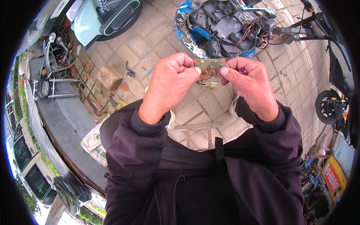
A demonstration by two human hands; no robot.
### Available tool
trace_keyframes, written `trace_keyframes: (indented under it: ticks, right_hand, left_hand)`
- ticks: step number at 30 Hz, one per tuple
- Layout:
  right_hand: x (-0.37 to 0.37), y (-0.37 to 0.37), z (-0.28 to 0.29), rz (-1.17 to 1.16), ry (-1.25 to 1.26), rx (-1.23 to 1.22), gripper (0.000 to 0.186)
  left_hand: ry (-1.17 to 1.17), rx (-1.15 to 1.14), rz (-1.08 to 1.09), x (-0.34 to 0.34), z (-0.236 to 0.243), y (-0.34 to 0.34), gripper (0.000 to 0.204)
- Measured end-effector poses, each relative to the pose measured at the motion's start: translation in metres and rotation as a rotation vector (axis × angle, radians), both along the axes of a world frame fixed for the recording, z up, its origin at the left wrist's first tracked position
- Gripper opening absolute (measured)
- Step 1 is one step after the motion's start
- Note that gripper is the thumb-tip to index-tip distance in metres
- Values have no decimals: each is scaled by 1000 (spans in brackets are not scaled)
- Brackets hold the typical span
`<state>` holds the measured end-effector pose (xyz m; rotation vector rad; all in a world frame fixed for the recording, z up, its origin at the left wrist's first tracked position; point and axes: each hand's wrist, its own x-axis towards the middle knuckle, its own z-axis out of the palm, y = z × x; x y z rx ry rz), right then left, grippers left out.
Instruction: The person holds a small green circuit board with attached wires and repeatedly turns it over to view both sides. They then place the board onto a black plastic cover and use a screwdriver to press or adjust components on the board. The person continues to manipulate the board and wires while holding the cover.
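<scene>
A small circuit board point(204, 66) with red and green lights is held up between my two hands. My left hand point(165, 84) pinches its left end, thumb on the face. My right hand point(253, 82) grips the right end between thumb and fingers. A dark red rounded piece point(242, 70), perhaps the end of a handle, also shows in the curl of my right fingers; the rest of it is hidden. Short wires with a pale plug point(212, 86) hang below the board. Just beyond lies a blue-and-white patterned scooter body panel point(183, 32) with black plastic parts and loose wires.
A pale green scooter part point(88, 24) stands at the far left. A wooden block point(109, 77) and scraps lie on the brick paving point(150, 37). Metal parts point(56, 90) rest at the left by a grey board point(65, 116). A wheel point(327, 107) stands at the right.
</scene>
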<state>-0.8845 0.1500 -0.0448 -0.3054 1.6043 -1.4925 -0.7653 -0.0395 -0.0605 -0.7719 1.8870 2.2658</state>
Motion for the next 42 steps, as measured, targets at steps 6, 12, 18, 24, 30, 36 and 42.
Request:
trace_keyframes:
  ticks: [6, 12, 18, 24, 30, 36, 42]
  right_hand:
    - [1, -1, -1, -3, -11, -21, 16]
    - [0, 0, -3, -1, -19, -32, 16]
    - [1, -1, -2, -3, 0, -6, 15]
    - [-3, 0, -2, 3, -59, 52, 14]
    - [2, -3, -9, -26, -9, -23, 15]
    - [-2, 0, -6, -29, -73, 31, 17]
    - [-1, -1, -7, -27, -72, 30, 17]
  left_hand:
    - [68, 2, 62, -5, -7, 6, 10]
    - [-25, 10, 12, 0, -1, -1, 10]
    - [-39, -45, 14, -3, -4, 2, 8]
    - [14, -16, 15, -1, -1, 0, 8]
    - [-13, -65, -5, -2, -4, 2, 8]
    - [-28, -60, -16, -1, 3, -1, 8]
    - [-17, -65, -9, -2, 6, -1, 7]
